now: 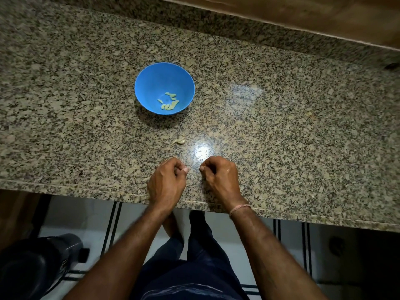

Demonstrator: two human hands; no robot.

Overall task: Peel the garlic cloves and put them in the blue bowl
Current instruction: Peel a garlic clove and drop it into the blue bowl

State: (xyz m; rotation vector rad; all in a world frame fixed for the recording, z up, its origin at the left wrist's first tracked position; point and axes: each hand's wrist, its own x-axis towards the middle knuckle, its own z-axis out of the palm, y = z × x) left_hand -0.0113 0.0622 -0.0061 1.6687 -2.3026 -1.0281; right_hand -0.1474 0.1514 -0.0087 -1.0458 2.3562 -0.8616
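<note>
The blue bowl (151, 83) stands on the granite counter, left of centre, with several peeled pale-green garlic cloves (170, 101) in its bottom. One unpeeled garlic clove (179, 141) with a papery tail lies on the counter between the bowl and my hands. My left hand (167, 180) rests near the front edge with its fingers curled into a loose fist, thumb tip against the fingers. My right hand (218, 176) sits just to its right, also curled. A small gap separates the two hands. I see nothing held in either; the palms are hidden.
The speckled granite counter (281, 118) runs across the view, with a wooden surface (324, 16) behind it. The counter's front edge (86, 188) is just under my wrists. Below are a tiled floor and a dark round container (36, 263) at lower left.
</note>
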